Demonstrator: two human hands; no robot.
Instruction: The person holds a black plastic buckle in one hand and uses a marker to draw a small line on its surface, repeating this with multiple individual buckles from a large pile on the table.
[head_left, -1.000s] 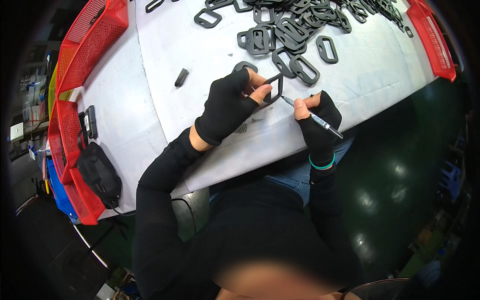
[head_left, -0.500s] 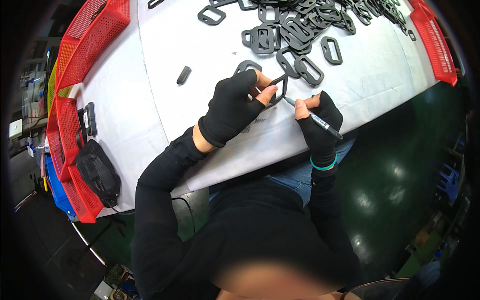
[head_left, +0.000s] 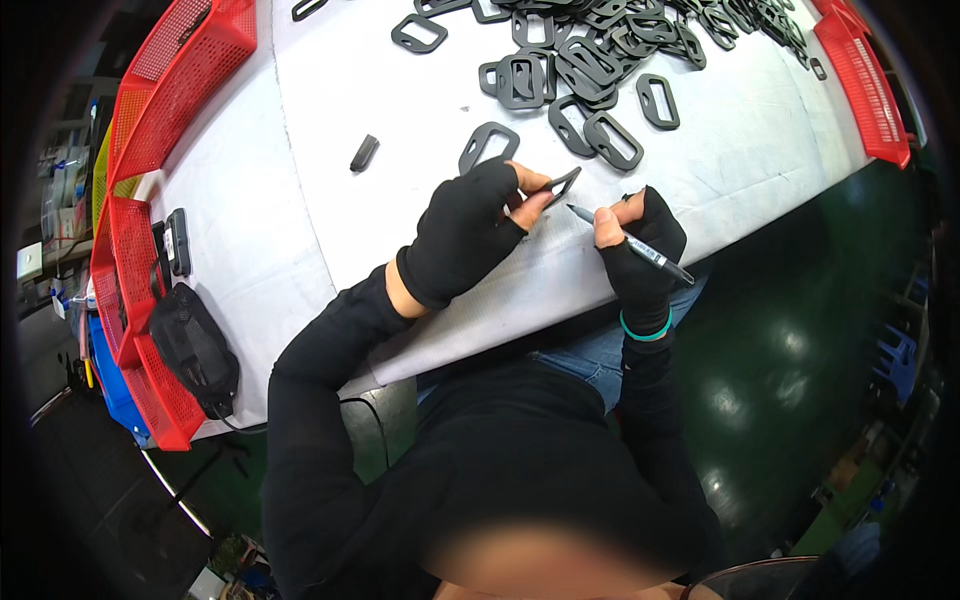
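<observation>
My left hand (head_left: 478,222), in a black fingerless glove, pinches a dark frame-shaped plastic piece (head_left: 567,186) between thumb and fingers, tilted so it shows nearly edge-on. In my right hand (head_left: 640,240), gloved the same way, is a marker pen (head_left: 655,257); its dark tip points toward the held piece, a small gap apart. Just beyond my left hand lies a similar rounded frame piece (head_left: 489,141), partly covered by the hand. Farther off, a heap of such black frame pieces (head_left: 590,65) spreads over the white table (head_left: 400,110).
Red perforated baskets (head_left: 180,90) line the table's left side, and another red basket (head_left: 865,90) stands at the far right. A black mesh pouch (head_left: 195,350) and a dark flat device (head_left: 178,242) lie at the left. A small black block (head_left: 364,153) rests left of centre.
The held piece has turned from showing its open face to nearly edge-on. The marker tip has drawn slightly away from it. My left hand has shifted slightly, uncovering more of the frame piece beyond.
</observation>
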